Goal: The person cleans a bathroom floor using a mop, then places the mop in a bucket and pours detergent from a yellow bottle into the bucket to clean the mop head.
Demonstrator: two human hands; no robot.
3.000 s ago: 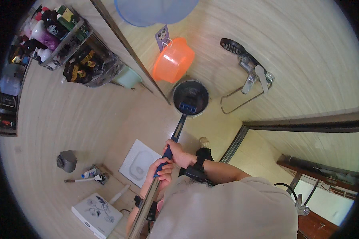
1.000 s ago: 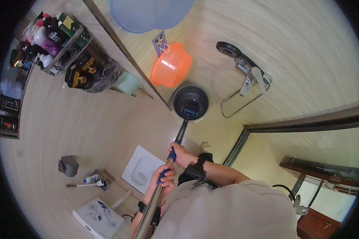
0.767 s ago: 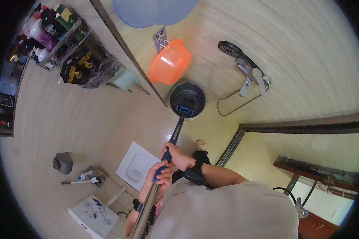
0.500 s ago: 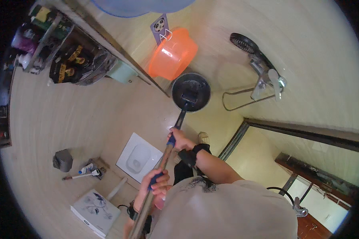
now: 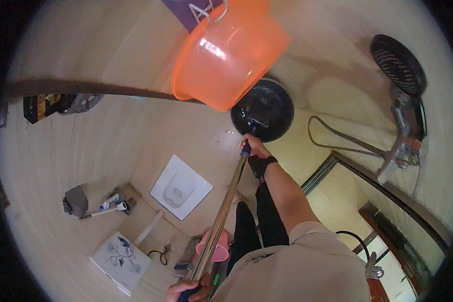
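Note:
A long-handled mop [image 5: 220,221] slants from the lower edge up to a round black bucket [image 5: 282,123] on the floor. My right hand [image 5: 254,147] is closed round the dark grip at the far end of its pole, near the bucket's rim. Down at the lower edge, my left hand [image 5: 190,290] wraps another dark grip on the same pole. The mop's dark head is inside the bucket, hard to make out against the black. An orange basin [image 5: 231,55] hangs from a white hook on the wall, partly covering the bucket's left side.
A white squat toilet [image 5: 178,189] is set into the floor on the left. A pink basin [image 5: 216,246] sits beside my legs. The shower head [image 5: 400,63] and tap are on the right wall, near a dark door frame [image 5: 387,194]. A toilet brush [image 5: 105,210] and cistern [image 5: 120,261] are at lower left.
The bucket and orange basin appear larger and closer. My left hand has moved down along with the near part of the pole, my right hand nearer the bucket; my hands are farther apart.

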